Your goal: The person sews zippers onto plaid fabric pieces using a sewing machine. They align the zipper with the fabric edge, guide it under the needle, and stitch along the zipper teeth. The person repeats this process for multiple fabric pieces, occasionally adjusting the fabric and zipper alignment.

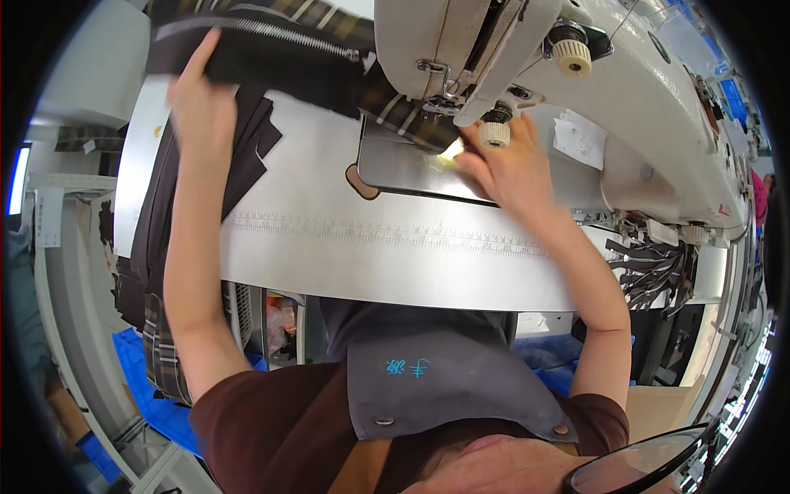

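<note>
A dark piece of plaid fabric (395, 111) with a black strip and a silver metal zipper (280, 34) runs from the upper left to beneath the head of a white sewing machine (448, 49). My left hand (203, 111), blurred, grips the black part by its lower edge, index finger stretched along the top toward the zipper. Beside the needle area my right hand (518, 169) rests on the lit metal plate with fingers apart. Its thumb and index finger are by the fabric's end; some fingertips are hidden behind a white knob (494, 132).
Dark cloth pieces (156, 206) lie at the table's left and hang over its edge. A ruler scale marks the pale table (370, 267). On the right lies a bundle of dark zippers (658, 272). White paper (578, 140) is behind my right hand. Blue bins (160, 403) stand below.
</note>
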`<state>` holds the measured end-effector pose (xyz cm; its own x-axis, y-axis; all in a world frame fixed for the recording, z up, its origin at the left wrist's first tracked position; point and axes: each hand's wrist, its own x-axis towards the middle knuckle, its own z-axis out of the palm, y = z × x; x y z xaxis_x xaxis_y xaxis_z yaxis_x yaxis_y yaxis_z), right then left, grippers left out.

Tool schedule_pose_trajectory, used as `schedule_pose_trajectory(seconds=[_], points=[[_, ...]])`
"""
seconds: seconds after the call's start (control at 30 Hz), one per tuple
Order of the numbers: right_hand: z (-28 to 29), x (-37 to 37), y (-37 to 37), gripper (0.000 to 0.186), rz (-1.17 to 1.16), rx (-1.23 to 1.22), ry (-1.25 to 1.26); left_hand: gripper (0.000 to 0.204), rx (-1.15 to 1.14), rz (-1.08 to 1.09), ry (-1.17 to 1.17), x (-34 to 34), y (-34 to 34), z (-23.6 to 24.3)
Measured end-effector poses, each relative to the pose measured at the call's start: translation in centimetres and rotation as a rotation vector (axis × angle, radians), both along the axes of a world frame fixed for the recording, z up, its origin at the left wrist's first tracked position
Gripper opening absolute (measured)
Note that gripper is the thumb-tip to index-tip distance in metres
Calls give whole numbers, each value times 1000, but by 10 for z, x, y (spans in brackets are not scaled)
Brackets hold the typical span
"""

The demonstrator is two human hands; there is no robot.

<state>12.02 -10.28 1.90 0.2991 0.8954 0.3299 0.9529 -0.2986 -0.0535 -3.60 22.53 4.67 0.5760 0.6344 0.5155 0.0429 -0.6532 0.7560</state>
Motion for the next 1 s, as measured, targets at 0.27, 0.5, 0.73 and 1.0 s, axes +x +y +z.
schedule_pose_trajectory(seconds=[0.27, 0.5, 0.73, 1.0], points=[[-13, 36, 33, 27, -79, 170, 214, 39, -1771, -384, -431, -184, -209, -22], [-7, 34, 34, 23, -143, 50, 250, 43, -1033, -1034, 523, -162, -211, 27], [-8, -7, 12, 31, 148, 212, 163, 70, 607, -807, 634, -92, -131, 1], [-16, -26, 26, 45, 262, 92, 59, 91, 620, -727, 746, -78, -171, -22]])
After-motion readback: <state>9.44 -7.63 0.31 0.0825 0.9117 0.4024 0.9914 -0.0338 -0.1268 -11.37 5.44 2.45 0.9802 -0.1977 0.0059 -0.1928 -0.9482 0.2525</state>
